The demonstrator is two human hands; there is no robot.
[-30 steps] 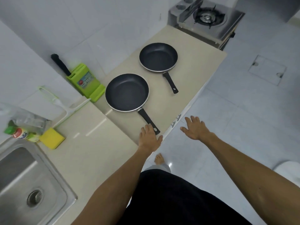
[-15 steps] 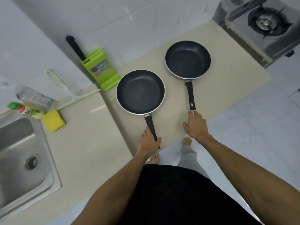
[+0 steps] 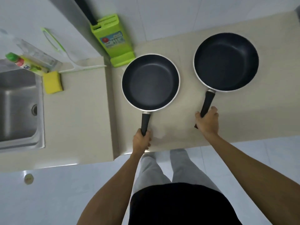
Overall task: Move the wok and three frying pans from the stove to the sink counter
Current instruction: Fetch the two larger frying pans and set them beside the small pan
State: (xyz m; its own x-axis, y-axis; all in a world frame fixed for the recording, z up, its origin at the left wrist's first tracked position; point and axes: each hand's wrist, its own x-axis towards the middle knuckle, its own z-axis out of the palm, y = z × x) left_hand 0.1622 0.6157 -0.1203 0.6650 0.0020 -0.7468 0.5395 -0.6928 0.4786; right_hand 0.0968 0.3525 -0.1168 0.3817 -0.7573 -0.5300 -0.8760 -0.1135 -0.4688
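Two black frying pans with silver rims lie side by side on the beige counter [image 3: 177, 127], handles pointing toward me. My left hand [image 3: 140, 141] is closed around the handle end of the left frying pan [image 3: 150, 82]. My right hand [image 3: 207, 121] is wrapped over the handle end of the right frying pan [image 3: 226, 61]. Both pans appear to rest flat on the counter. The stove and the wok are out of view.
A steel sink [image 3: 17, 104] sits at the left in a higher counter section [image 3: 78, 114]. A yellow sponge [image 3: 53, 82], a dish soap bottle [image 3: 24, 64] and a clear bottle stand behind it. A green knife block [image 3: 113, 41] leans on the wall tiles.
My view swung left and down, so the stove left the frame. My left hand stayed on the left pan's handle; my right hand moved onto the right pan's handle and closed on it.
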